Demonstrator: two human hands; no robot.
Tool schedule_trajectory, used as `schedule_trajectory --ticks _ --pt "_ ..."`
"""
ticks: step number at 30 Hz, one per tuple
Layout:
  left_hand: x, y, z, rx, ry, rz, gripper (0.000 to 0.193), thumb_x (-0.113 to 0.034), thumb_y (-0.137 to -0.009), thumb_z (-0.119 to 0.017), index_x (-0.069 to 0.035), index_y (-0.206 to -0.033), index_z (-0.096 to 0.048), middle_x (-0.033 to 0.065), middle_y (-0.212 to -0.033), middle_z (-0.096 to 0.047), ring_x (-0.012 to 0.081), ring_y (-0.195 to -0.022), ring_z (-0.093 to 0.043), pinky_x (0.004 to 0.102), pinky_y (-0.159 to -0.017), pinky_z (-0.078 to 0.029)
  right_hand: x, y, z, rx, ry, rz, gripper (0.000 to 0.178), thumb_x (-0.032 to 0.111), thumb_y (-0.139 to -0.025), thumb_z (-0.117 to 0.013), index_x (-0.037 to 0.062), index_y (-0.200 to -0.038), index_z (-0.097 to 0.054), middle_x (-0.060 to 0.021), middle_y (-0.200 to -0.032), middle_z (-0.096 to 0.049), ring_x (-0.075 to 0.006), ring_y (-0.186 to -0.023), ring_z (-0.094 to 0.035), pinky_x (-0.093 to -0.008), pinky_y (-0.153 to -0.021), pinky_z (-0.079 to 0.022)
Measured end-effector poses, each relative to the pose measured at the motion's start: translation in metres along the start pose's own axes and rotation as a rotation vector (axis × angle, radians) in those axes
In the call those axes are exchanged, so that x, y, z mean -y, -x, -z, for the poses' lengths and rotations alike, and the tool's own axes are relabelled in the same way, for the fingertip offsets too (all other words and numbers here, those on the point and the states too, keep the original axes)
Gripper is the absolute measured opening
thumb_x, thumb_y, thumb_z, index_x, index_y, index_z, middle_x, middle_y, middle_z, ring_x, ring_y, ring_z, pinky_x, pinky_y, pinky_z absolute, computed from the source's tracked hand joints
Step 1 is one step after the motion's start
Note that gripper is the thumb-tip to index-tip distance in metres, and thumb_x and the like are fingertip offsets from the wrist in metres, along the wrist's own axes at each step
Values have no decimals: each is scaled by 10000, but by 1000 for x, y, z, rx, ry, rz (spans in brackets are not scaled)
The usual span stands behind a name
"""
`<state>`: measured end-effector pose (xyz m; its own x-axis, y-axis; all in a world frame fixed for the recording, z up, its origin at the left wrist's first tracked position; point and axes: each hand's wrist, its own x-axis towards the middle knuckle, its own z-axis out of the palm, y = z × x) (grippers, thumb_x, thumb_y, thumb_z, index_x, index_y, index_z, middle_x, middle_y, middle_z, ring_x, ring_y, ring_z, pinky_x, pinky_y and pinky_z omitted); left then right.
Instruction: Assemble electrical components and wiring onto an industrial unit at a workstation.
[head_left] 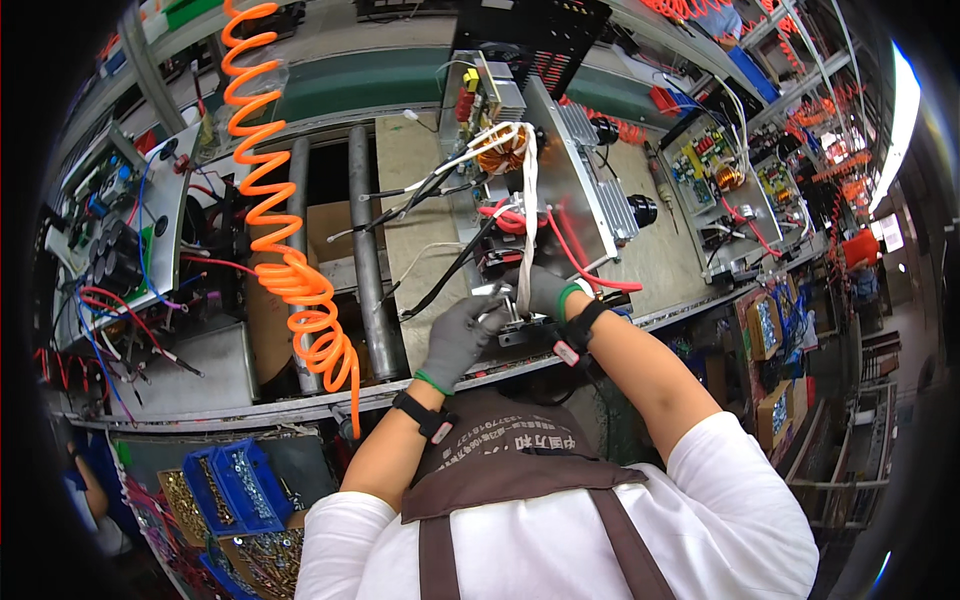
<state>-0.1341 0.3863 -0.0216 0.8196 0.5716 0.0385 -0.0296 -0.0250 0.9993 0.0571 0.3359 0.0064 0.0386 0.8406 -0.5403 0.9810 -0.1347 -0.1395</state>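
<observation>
An electronic power unit (pixel 574 165) with a metal chassis, black heatsink fittings and a copper-wound coil (pixel 502 148) stands on the workbench before me. My left hand (pixel 462 335), in a grey glove, is at the unit's near edge, its fingers closed around something small that I cannot make out. Beside it, my right hand (pixel 541 291), also gloved, reaches into the near end of the unit by a white sleeved cable (pixel 529 225); its fingertips are hidden. A dark bracket-like part (pixel 527 331) lies just below both hands. Red cables (pixel 575 258) and black cables (pixel 445 277) hang loose around them.
An orange coiled hose (pixel 265 190) hangs left of the unit, over metal rollers (pixel 368 240). Another open unit (pixel 130 230) stands at far left, and further units (pixel 730 185) at right. Blue bins (pixel 235 485) of screws sit below the bench's left edge.
</observation>
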Motion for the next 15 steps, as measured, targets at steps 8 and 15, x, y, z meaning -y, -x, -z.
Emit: schedule_trajectory --ticks 8,15 --pt "4 -18 5 66 -242 199 524 -490 -905 -482 -54 -1176 -586 197 -897 -656 352 -903 -625 392 -779 -470 40 83 -4 -381 -979 -195 296 70 -841 -608 -1 -1120 -538 -63 -1042 -593 -109 -954 -553 -279 -862 -446" --pt "-11 -46 0 211 -482 309 412 -400 -863 -538 -76 -1089 -657 195 -934 -664 332 -891 -634 376 -805 -475 29 98 -21 -844 -643 -434 234 286 -766 -691 81 -860 -629 -109 -707 -615 -277 -693 -611 -371 -668 -480"
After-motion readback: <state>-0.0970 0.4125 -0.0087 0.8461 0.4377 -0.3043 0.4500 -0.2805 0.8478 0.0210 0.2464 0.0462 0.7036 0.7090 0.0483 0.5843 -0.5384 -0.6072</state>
